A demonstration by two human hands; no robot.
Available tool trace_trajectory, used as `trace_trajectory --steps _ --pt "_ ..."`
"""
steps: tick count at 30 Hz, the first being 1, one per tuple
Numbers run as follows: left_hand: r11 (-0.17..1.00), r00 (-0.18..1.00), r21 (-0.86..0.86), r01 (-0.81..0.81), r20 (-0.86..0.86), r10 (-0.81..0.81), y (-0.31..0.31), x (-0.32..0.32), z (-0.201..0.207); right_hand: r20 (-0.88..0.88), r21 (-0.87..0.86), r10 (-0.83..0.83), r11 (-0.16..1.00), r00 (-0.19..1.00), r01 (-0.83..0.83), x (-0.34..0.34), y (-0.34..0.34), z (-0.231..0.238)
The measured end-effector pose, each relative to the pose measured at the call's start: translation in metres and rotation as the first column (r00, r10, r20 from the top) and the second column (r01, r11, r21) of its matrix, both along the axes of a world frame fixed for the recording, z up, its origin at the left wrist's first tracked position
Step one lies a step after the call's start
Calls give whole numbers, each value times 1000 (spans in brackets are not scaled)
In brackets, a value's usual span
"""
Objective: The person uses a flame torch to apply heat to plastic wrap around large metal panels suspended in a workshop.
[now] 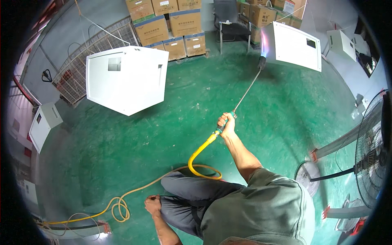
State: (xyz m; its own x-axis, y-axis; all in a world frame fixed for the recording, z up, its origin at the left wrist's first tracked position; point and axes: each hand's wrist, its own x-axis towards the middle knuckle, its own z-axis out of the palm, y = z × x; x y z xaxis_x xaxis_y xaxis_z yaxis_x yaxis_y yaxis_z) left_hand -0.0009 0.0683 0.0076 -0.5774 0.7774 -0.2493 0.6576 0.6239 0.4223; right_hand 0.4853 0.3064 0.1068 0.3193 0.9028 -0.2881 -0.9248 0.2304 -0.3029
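My right hand is wrapped round the green-and-black handle of a gas torch, its arm stretched forward. The torch's thin metal lance runs up and to the right to a dark burner head. From the burner a pink and blue flame rises along the left edge of a hanging white metal box. A thick yellow hose leaves the handle's lower end and loops down beside my legs. My left hand rests by my knee, fingers curled in, with nothing visible in it.
Another white box with cutouts hangs at the left; smaller ones hang farther out. Cardboard cartons, a wire cage and a black chair stand at the back. A floor fan stands right; hose coils lie left.
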Motion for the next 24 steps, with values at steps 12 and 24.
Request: trace_trajectory --steps 12,24 --pt "999 999 -16 -34 16 34 2 4 -2 -72 133 -11 991 997 20 49 36 8" --pt "1000 1000 9 -14 8 14 6 9 -1 -177 230 130 969 976 -88 114 67 30"
